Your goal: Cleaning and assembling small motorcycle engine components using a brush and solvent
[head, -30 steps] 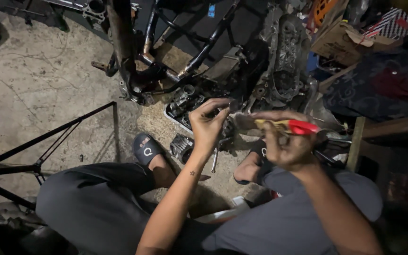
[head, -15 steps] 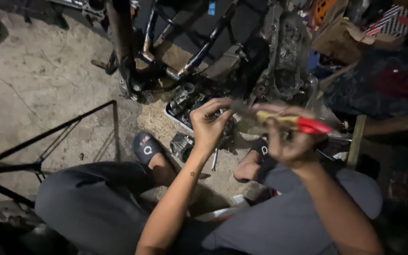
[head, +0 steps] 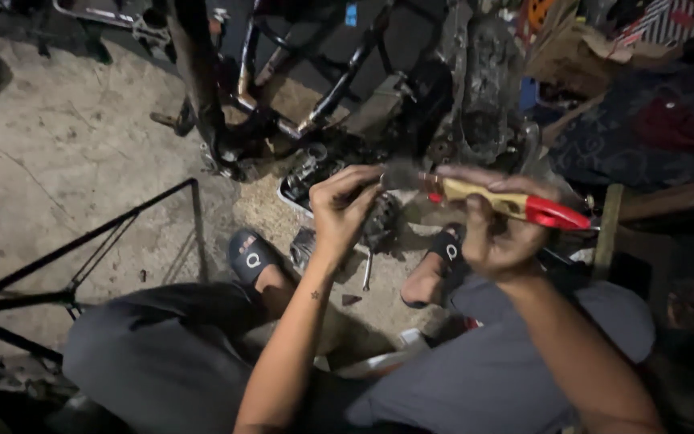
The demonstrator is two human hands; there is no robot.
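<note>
Pliers [head: 516,205], red-yellow handles, held level above tray [head: 287,193] of dark engine parts on floor. Right hand [head: 496,233] grip wrapped tight round handles. Left hand [head: 343,209] fingertips pinched on small part at pliers' nose. Motorcycle frame [head: 202,88] beyond; sandalled feet below.

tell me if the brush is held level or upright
Roughly level. The brush lies sideways in the right hand, red end to the right, bristle end toward the left hand, which pinches a small dark part there.
</note>
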